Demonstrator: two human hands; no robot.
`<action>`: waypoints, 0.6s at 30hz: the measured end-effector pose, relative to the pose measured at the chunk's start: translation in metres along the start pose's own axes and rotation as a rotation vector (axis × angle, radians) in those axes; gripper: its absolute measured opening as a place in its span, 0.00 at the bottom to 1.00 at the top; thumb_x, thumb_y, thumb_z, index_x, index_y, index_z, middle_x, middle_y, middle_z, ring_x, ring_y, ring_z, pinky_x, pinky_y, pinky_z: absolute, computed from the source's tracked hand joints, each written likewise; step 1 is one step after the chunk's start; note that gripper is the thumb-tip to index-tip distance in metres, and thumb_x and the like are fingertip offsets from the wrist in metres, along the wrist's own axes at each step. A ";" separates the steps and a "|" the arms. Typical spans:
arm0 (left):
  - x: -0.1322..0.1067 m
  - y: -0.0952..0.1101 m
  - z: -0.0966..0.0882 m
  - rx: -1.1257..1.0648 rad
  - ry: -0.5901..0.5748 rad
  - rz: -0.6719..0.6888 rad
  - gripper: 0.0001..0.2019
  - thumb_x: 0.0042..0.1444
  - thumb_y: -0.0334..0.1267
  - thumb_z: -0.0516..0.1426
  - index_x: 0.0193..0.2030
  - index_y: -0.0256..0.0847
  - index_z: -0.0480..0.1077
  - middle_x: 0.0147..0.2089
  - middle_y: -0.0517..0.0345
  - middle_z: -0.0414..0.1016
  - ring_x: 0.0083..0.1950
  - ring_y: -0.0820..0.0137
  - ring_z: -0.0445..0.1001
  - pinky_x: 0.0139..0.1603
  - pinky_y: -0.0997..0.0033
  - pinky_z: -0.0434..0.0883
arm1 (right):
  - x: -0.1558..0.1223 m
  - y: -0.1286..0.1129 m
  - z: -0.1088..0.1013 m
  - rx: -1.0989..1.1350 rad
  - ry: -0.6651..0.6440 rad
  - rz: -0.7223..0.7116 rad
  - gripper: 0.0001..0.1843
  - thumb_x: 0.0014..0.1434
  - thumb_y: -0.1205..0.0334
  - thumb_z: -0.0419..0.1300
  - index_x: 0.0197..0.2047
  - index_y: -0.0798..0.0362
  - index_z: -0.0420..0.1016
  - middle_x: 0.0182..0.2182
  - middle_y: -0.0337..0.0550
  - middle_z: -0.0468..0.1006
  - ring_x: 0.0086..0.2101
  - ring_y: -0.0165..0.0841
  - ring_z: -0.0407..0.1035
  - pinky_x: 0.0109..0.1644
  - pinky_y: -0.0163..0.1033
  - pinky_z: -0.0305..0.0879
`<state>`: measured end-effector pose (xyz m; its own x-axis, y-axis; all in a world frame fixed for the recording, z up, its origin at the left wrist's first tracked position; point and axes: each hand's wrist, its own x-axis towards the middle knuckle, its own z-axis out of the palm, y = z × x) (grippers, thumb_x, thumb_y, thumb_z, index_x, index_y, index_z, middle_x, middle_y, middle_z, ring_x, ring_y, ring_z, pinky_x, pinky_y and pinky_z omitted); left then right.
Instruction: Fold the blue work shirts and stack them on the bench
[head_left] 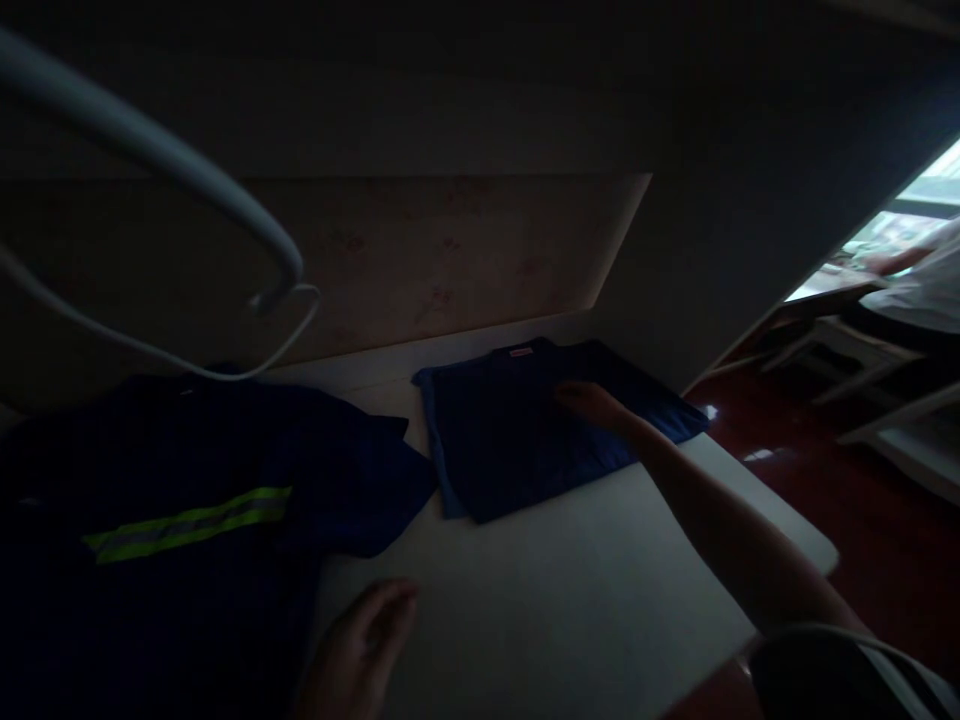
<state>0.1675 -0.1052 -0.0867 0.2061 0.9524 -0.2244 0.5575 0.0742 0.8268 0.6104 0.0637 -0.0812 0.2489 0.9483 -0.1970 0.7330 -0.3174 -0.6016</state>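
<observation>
My right hand (591, 404) reaches over a folded dark blue garment (510, 440) with a small label near its collar. Its fingers point left, slightly bent and loose, with nothing visible gripped; in the dim light I cannot tell whether they touch the cloth. My left hand (364, 645) is low in the view, above the white tabletop (555, 590). Its fingers curve loosely, apart from the thumb, and hold nothing visible. Close to it on the left lies a spread dark blue work shirt (225, 450) with a yellow-green and grey reflective strip (191, 525).
A pale curved tube (165, 150) and a thin cable (127, 345) hang in front at upper left. Behind the table stands a flower-patterned panel (450, 260). At right are a dark partition (675, 240), red floor (817, 500) and a person in a light top (926, 280).
</observation>
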 end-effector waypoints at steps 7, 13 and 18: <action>0.126 0.071 0.042 -0.315 0.051 -0.133 0.23 0.55 0.45 0.60 0.56 0.38 0.70 0.56 0.42 0.76 0.58 0.58 0.74 0.61 0.57 0.69 | 0.049 0.063 -0.056 -0.296 0.312 0.333 0.27 0.61 0.60 0.56 0.62 0.62 0.68 0.62 0.71 0.64 0.59 0.55 0.64 0.58 0.56 0.64; 0.179 0.067 0.050 -0.659 0.082 -0.373 0.16 0.55 0.29 0.59 0.51 0.36 0.68 0.57 0.40 0.74 0.53 0.66 0.77 0.53 0.67 0.74 | 0.058 0.110 -0.074 -0.357 0.294 0.455 0.28 0.60 0.56 0.58 0.60 0.63 0.69 0.52 0.68 0.75 0.52 0.54 0.71 0.51 0.52 0.70; 0.200 0.076 0.058 -0.512 0.060 -0.366 0.18 0.53 0.35 0.63 0.50 0.37 0.68 0.43 0.48 0.80 0.38 0.65 0.80 0.40 0.64 0.77 | 0.063 0.116 -0.078 -0.364 0.281 0.453 0.23 0.63 0.52 0.55 0.52 0.60 0.78 0.48 0.65 0.78 0.50 0.53 0.74 0.47 0.49 0.72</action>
<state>0.2977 0.0735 -0.0981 0.0210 0.8522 -0.5227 0.1251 0.5165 0.8471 0.7606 0.0859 -0.1027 0.7038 0.6984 -0.1300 0.6724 -0.7139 -0.1952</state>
